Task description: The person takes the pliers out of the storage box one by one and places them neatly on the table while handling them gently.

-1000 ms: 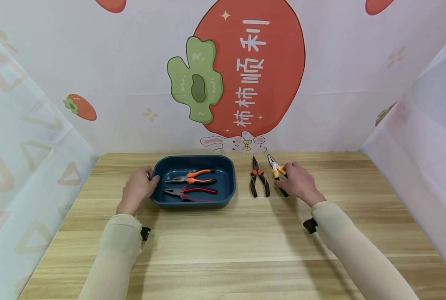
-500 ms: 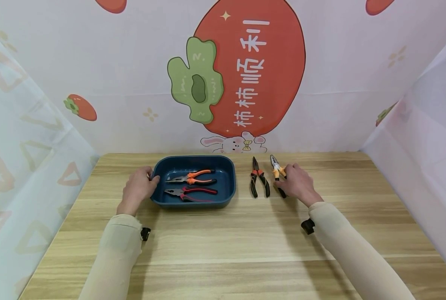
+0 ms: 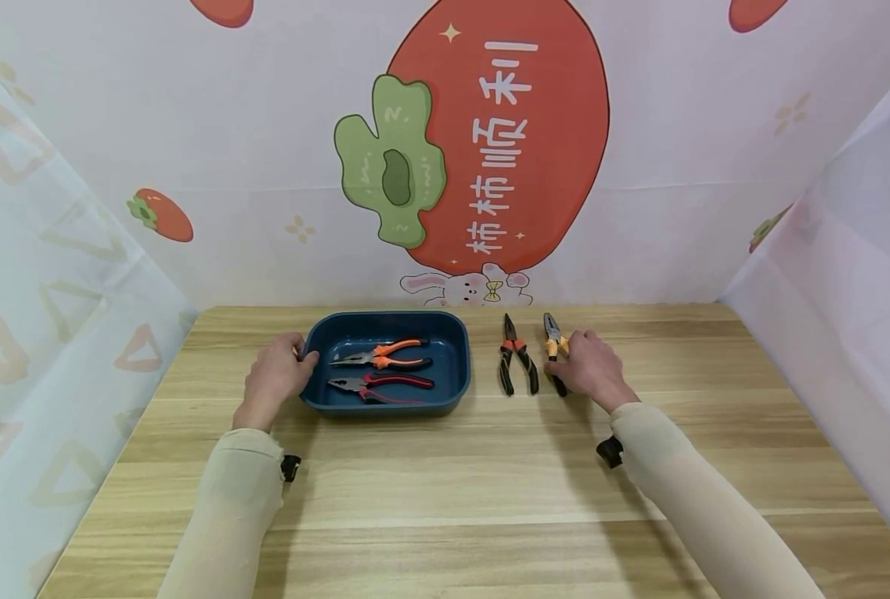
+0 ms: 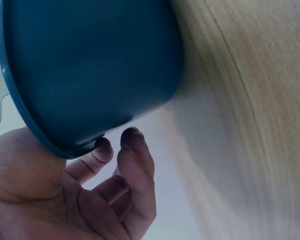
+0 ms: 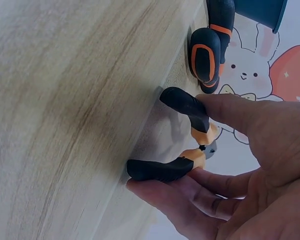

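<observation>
My left hand (image 3: 271, 376) grips the left end of a deep blue tray (image 3: 385, 410), thumb over the rim; in the left wrist view the fingertips (image 4: 136, 155) curl beneath the outer rim. With my right hand (image 3: 593, 368) I hold yellow-and-black combination pliers (image 3: 551, 326) by the handles, thumb on one and fingers along the other. Their jaws point to the back wall, and the right wrist view shows the handles spread, low over the table. Just left of them lie red-and-black long-nose pliers (image 3: 510, 329), handles toward me.
Inside the tray, orange long-nose pliers (image 3: 381, 358) lie behind red-and-black combination pliers (image 3: 355, 383), both with jaws to the left. The wooden table (image 3: 445, 491) ends at a printed cloth wall (image 3: 655, 241) at the back, with more cloth on both sides.
The yellow-and-black pliers have turned, their jaws swinging right so that they point more directly to the back wall. My right hand has shifted slightly left. The left hand and tray stay put.
</observation>
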Motion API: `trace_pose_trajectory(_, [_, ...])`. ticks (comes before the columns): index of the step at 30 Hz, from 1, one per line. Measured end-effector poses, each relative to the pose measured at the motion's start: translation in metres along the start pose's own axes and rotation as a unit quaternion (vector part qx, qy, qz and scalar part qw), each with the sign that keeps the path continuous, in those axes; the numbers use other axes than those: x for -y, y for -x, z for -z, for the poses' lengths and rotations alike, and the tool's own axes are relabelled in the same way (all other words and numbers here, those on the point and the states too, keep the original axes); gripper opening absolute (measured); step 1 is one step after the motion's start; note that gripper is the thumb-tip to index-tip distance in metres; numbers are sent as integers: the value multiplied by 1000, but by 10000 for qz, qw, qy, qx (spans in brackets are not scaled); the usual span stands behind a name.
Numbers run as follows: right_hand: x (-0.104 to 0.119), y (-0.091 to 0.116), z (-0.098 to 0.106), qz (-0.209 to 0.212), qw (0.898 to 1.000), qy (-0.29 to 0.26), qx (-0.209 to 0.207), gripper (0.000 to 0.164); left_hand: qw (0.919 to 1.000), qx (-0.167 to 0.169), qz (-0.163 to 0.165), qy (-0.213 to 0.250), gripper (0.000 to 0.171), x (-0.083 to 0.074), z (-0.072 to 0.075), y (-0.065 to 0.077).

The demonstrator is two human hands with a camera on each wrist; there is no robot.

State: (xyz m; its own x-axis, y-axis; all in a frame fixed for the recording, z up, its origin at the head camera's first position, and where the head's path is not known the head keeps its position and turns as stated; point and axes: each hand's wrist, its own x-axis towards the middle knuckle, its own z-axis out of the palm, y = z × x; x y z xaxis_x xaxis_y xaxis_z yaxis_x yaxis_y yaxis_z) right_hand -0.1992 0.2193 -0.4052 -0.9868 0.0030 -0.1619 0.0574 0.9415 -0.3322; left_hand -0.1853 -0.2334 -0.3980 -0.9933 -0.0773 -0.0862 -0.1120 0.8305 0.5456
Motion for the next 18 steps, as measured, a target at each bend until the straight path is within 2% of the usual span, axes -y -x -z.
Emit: trace_pose_trajectory(18, [3,-8,-3,-194,9992,238,274,36,10000,-20,-5,35,25,1,-1,0])
